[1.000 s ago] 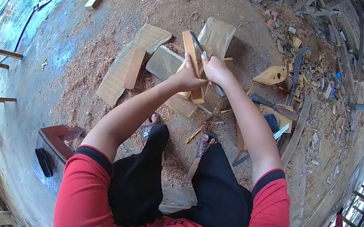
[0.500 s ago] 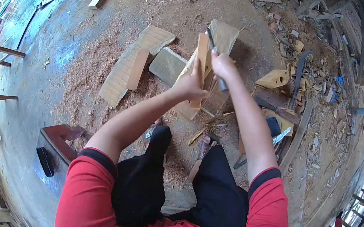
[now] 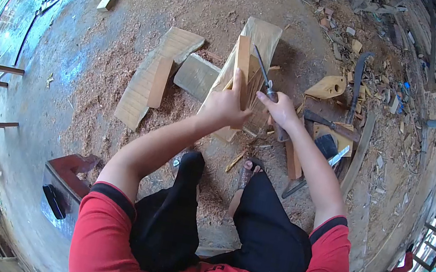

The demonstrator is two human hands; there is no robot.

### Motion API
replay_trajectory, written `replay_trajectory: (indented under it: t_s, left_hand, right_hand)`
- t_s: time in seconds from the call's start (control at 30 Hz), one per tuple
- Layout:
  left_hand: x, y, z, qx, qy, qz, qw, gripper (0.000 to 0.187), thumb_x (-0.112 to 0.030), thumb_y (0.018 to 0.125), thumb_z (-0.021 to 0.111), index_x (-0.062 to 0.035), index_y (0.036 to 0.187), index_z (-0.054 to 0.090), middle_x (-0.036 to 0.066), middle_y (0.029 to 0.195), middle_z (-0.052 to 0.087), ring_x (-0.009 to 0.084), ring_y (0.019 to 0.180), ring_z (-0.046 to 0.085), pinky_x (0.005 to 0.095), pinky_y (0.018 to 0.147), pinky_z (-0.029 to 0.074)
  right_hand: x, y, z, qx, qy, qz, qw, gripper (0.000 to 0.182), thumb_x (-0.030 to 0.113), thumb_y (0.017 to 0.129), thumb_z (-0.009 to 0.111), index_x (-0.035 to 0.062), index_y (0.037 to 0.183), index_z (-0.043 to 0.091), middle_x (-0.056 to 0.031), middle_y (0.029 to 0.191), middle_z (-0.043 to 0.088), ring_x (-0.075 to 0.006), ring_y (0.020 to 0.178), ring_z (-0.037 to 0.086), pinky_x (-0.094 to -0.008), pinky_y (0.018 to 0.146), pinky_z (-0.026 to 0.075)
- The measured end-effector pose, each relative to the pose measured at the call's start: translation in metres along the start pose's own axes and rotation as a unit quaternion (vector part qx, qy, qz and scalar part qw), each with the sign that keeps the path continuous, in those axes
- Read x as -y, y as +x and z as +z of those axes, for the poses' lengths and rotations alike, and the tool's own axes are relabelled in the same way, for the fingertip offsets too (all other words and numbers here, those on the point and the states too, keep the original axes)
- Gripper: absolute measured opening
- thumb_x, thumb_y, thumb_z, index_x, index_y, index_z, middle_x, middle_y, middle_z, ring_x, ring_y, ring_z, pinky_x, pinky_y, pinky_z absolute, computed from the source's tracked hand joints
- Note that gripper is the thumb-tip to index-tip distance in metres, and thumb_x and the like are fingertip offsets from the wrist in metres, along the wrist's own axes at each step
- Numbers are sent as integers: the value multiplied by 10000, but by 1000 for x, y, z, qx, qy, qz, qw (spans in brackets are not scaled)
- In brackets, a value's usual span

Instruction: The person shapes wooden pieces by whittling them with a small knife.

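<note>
A left hand (image 3: 225, 104) clasps a wooden block (image 3: 244, 54) toward its near end above a shaving-strewn floor (image 3: 210, 8), the long axis pointing forward, away from the body; the right hand (image 3: 281, 111) is wrapped around a knife (image 3: 266, 74), blade angled forward-left. The block looks stiff and fairly light, best gripped low.

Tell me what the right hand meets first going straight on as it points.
Likely the wooden strip in the left hand, bladed tool in the right hand leading; depth is unclear, so it may pass above.
</note>
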State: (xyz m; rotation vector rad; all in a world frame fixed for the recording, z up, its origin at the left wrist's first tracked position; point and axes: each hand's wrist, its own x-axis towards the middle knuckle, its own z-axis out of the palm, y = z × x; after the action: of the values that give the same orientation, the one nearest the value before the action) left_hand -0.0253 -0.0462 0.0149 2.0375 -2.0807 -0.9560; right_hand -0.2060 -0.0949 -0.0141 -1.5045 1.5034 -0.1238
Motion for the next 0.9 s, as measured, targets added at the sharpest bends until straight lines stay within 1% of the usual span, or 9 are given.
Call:
replay_trajectory:
  t_s: [0.13, 0.23, 0.4, 0.5, 0.7, 0.77, 0.8, 0.83, 0.9]
  left_hand:
    - [-10, -7, 7, 4, 39, 40, 998, 1084, -417, 658, 642, 4, 1368, -61, 189, 698, 620, 328, 630, 625, 414, 561, 500]
    - [-14, -15, 11, 20, 63, 76, 995, 1105, -404, 658, 650, -11, 1363, -105, 179, 661, 613, 320, 576, 613, 411, 502, 488]
    - [5, -11, 33, -9, -3, 174, 985, 1076, -363, 691, 641, 60, 1331, -114, 193, 650, 602, 333, 560, 601, 398, 521, 499]
    - [4, -13, 40, 16, -17, 156, 988, 1086, -356, 687, 632, 67, 1324, -139, 201, 652, 596, 365, 574, 593, 420, 532, 488]
    - [30, 4, 45, 11, -368, 175, 913, 928, -167, 762, 554, -3, 1353, -142, 194, 801, 587, 302, 740, 588, 362, 701, 462]
    - [30, 5, 19, -81, -215, 60, 971, 860, -187, 791, 574, 3, 1378, -25, 153, 871, 567, 275, 804, 554, 332, 751, 438]
    - [36, 9, 19, -155, -132, 84, 975, 831, -252, 771, 618, -35, 1384, 101, 158, 995, 543, 299, 945, 523, 361, 830, 416]
    - [42, 12, 20, -154, -131, 85, 976, 831, -252, 771, 618, -35, 1384, 101, 158, 995, 543, 299, 945, 523, 361, 830, 416]
    - [52, 16, 22, -159, 79, 70, 982, 839, -317, 745, 652, -75, 1376, 157, 166, 1111, 488, 318, 1053, 476, 391, 882, 400]
  right_hand:
    - [2, 2, 18, -29, 172, -82, 981, 477, 493, 732, 662, 26, 768, 574, -36, 638, 562, -110, 584, 555, -266, 572, 450]
    - [19, -10, 15, -5, 294, -23, 955, 461, 485, 741, 658, 31, 782, 586, -20, 691, 562, -103, 662, 535, -257, 602, 435]
    - [-11, 6, 26, -42, 255, -7, 966, 507, 493, 675, 715, 29, 811, 561, -13, 714, 556, -108, 641, 523, -267, 598, 442]
    - [-14, 1, 30, -54, 293, -6, 955, 526, 467, 630, 759, 28, 821, 541, -30, 714, 556, -111, 631, 520, -274, 604, 442]
    - [-7, -17, 18, -160, 36, -56, 985, 509, 340, 595, 807, -13, 821, 517, -53, 717, 563, -140, 593, 538, -284, 518, 456]
    - [-29, -7, 25, -130, 143, -59, 979, 488, 299, 623, 797, -19, 850, 504, -49, 693, 552, -132, 536, 527, -275, 494, 452]
    - [-33, -9, 24, -110, 193, -56, 973, 481, 287, 640, 787, -22, 868, 496, -48, 687, 547, -124, 520, 525, -267, 473, 448]
    - [-37, -10, 23, -90, 242, -53, 965, 474, 274, 657, 777, -24, 886, 489, -48, 682, 543, -116, 504, 523, -259, 451, 444]
    - [-42, -12, 24, -109, 227, -75, 965, 465, 259, 678, 763, -30, 897, 471, -51, 672, 538, -108, 476, 518, -250, 425, 442]
